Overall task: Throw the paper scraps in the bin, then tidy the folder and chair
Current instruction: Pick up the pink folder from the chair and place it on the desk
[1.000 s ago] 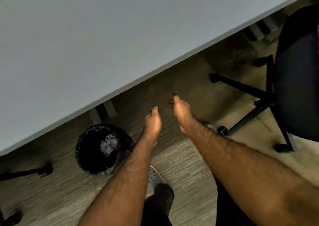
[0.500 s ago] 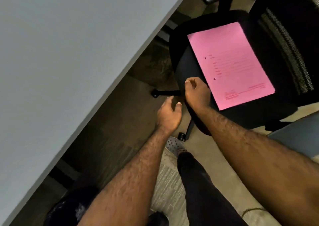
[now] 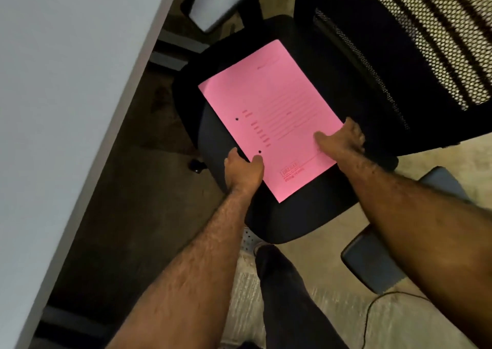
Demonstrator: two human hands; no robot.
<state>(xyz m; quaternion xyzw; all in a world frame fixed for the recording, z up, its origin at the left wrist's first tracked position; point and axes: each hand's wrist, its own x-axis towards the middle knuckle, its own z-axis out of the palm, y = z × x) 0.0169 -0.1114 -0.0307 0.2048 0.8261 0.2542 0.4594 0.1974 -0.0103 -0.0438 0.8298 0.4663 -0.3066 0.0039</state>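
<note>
A pink folder (image 3: 269, 114) with two punch holes lies flat on the dark seat of a black office chair (image 3: 292, 221) with a mesh back. My left hand (image 3: 243, 171) grips the folder's left edge near the lower hole, thumb on top. My right hand (image 3: 340, 141) holds the folder's right edge, thumb pressed on the cover and fingers curled under it. The bin and paper scraps are out of view.
A white desk (image 3: 69, 87) fills the left side, its edge running diagonally beside the chair. The chair's armrests (image 3: 372, 263) stick out at lower right and top centre. A thin cable (image 3: 372, 311) lies on the carpet. My leg stands below the seat.
My view swung from the bin under the desk to the chair. Both hands moved from the seat's front edge onto the pink folder and took hold of its two sides.
</note>
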